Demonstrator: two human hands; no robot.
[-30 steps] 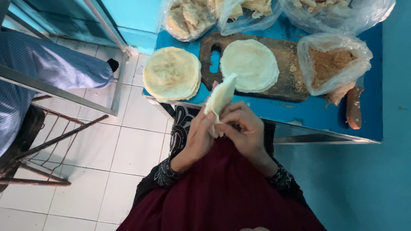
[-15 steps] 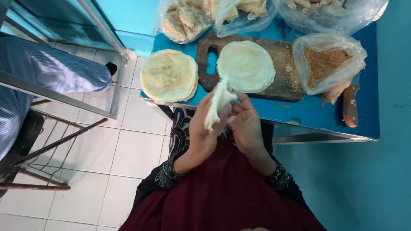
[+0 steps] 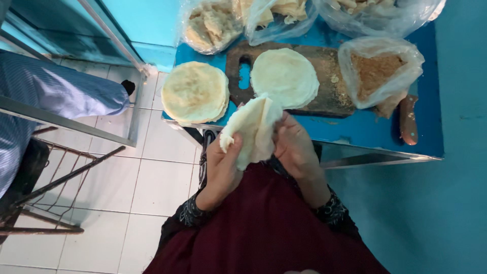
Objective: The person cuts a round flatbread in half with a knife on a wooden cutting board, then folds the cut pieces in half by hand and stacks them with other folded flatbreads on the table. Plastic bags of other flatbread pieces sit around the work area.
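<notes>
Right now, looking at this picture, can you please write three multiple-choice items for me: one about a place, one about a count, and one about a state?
1. Where does the stack of round wrappers lie?
A. on the blue table, beside the wooden board
B. on the tiled floor
C. inside a plastic bag

2. How many hands hold the folded wrapper?
A. none
B. one
C. two

3. In what state is the bag of brown crumbs?
A. tied shut
C. lying empty and flat
B. open at the top

Answers:
1 A, the stack rests on the blue table, left of the wooden board.
2 C, the left hand and the right hand both grip it.
3 B, the brown filling shows through the bag's open mouth.
</notes>
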